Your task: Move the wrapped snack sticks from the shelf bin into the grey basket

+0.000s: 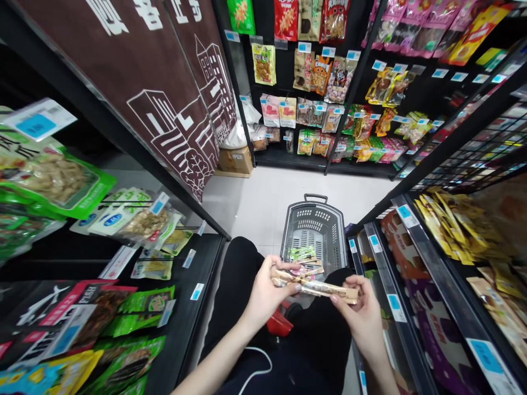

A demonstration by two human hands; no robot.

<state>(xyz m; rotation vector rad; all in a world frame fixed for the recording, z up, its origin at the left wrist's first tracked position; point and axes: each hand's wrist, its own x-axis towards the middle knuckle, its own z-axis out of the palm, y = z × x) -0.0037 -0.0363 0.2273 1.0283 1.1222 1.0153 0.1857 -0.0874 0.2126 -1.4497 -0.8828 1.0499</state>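
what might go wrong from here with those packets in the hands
The slim tan packets, bunched between the left hand and right hand, might slip apart if either grip loosens.

The held packets overlap only the near end of the basket in this view, so a dropped one could miss it.

The white cord, looping near the left forearm, could perhaps snag.

pale tiled floor [257,189] | black shelving [288,159] left, right and ahead | brown curtain [123,60] with white building drawings [158,107]
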